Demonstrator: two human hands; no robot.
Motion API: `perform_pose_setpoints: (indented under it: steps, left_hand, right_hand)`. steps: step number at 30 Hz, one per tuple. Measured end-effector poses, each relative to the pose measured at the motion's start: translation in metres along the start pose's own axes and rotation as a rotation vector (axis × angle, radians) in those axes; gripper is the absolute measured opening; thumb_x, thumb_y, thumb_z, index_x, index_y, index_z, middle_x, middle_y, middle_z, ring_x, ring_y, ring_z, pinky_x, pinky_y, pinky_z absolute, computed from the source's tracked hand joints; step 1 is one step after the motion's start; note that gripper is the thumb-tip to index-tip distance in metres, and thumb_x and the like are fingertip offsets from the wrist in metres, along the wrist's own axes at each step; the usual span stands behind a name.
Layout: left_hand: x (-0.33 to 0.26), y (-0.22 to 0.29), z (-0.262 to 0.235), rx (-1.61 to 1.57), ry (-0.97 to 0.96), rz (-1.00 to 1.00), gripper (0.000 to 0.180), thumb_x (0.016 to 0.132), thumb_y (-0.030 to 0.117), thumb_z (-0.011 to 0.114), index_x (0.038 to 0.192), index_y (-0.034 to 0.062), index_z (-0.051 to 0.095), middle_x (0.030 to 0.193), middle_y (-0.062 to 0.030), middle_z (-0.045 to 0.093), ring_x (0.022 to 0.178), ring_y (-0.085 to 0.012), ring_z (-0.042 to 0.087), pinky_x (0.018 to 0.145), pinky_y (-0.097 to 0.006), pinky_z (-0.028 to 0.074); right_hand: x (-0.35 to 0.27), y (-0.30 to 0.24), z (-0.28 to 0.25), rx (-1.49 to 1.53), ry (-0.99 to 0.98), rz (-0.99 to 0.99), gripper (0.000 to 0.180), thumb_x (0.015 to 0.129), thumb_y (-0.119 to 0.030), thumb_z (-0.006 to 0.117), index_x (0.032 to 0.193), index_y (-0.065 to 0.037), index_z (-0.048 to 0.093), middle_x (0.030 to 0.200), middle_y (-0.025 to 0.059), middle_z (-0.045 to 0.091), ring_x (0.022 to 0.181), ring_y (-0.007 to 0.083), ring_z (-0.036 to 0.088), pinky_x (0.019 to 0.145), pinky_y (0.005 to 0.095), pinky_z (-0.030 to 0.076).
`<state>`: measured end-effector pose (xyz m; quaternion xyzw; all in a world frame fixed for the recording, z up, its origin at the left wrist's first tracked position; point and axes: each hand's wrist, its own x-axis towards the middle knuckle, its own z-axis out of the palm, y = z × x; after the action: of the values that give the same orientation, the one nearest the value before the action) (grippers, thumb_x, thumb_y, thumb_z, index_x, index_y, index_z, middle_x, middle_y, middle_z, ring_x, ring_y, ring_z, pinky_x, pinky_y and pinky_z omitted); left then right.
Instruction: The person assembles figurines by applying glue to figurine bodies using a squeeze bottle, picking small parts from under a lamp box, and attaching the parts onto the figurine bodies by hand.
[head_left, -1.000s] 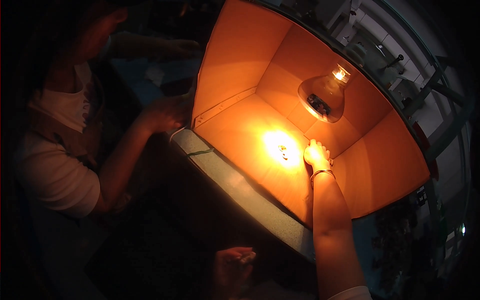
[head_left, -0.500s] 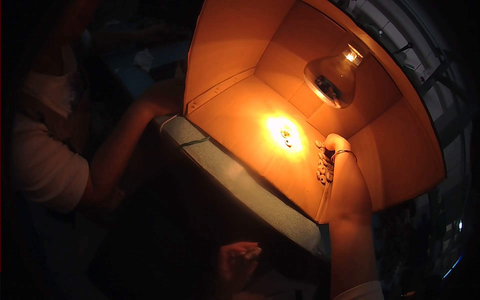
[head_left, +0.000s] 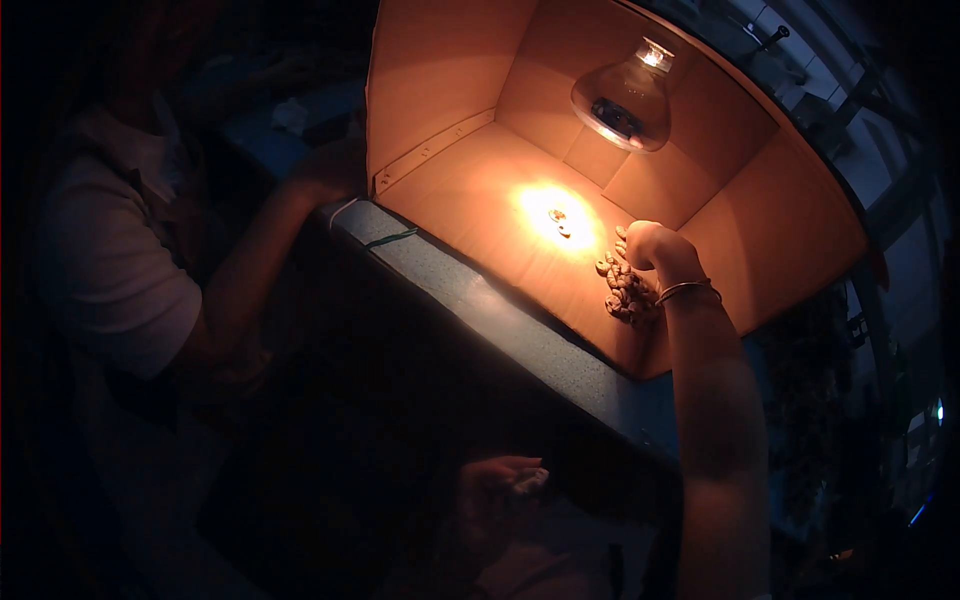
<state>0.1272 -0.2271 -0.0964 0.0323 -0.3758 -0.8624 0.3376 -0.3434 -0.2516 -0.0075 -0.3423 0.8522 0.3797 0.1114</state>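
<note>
My right hand [head_left: 660,250] reaches into a lit cardboard box [head_left: 450,190]. Its fingers curl down beside a pile of small rounded pieces [head_left: 626,292] with dark spots, touching or nearly touching them. The fingertips are turned away, so what they hold, if anything, is hidden. Left of the pile, a couple of similar small pieces [head_left: 560,222] lie in the bright spot on the box floor. Low in the dark, my left hand [head_left: 500,475] is closed on a small pale piece [head_left: 530,481] whose kind is unclear.
A large glowing bulb [head_left: 625,105] hangs inside the box, above and behind my right hand. Along the box's near side runs a pale speckled ledge [head_left: 480,310] with a dark green cord [head_left: 390,239] across it. At left, another person's arm [head_left: 255,260] reaches toward the box.
The whole view has shifted, so box and bulb appear higher and further left. By my right hand, the pieces have gone from a narrow column to a wider pile. My left hand stays closed.
</note>
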Motion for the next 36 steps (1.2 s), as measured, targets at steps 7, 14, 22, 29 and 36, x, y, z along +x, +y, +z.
perform_pose_setpoints:
  steps: [7,14,22,29,36]
  left_hand:
    - [-0.013,0.02,-0.001,0.057,0.006,0.045,0.025,0.088,0.009,0.052,0.108,0.0049,0.038,0.115,-0.0213,0.047,0.1,-0.0206,0.055,0.086,-0.033,0.047]
    - [-0.015,-0.004,0.006,-0.061,-0.052,0.065,0.031,0.083,-0.005,0.053,0.109,0.0041,0.039,0.116,-0.0167,0.049,0.109,-0.0197,0.051,0.093,-0.031,0.043]
    - [-0.006,0.001,0.027,0.175,-0.017,0.081,0.031,0.083,-0.004,0.054,0.109,0.0047,0.039,0.116,-0.0149,0.05,0.11,-0.0195,0.051,0.093,-0.032,0.042]
    - [-0.007,-0.023,0.063,0.155,-0.072,0.007,0.029,0.085,0.008,0.057,0.109,0.0062,0.041,0.115,-0.0089,0.051,0.107,-0.0137,0.05,0.093,-0.029,0.04]
    - [-0.011,-0.062,0.096,0.186,-0.187,-0.132,0.032,0.086,0.014,0.058,0.111,0.0067,0.041,0.109,-0.0031,0.051,0.102,-0.0082,0.05,0.09,-0.026,0.04]
  right_hand:
    - [-0.164,-0.123,-0.027,0.318,0.363,0.088,0.017,0.078,-0.01,0.049,0.091,-0.001,0.057,0.095,0.0199,0.06,0.087,0.0333,0.06,0.073,0.0408,0.049]
    - [-0.164,-0.143,0.01,0.445,0.727,0.123,0.011,0.08,-0.006,0.045,0.081,0.0,0.054,0.084,0.0201,0.058,0.079,0.0336,0.06,0.067,0.0418,0.049]
    - [-0.261,-0.151,0.002,1.016,1.082,-0.464,0.007,0.077,0.001,0.058,0.082,-0.003,0.053,0.077,0.0128,0.054,0.064,0.0279,0.056,0.055,0.0355,0.044]
    - [-0.338,-0.103,0.069,1.179,1.048,-0.503,0.007,0.078,0.001,0.057,0.083,-0.002,0.053,0.077,0.0093,0.054,0.064,0.017,0.055,0.058,0.0264,0.044]
    - [-0.36,-0.064,0.152,1.413,1.009,-0.249,0.011,0.085,-0.011,0.056,0.083,0.0,0.055,0.074,0.0089,0.053,0.067,0.0198,0.05,0.062,0.0286,0.042]
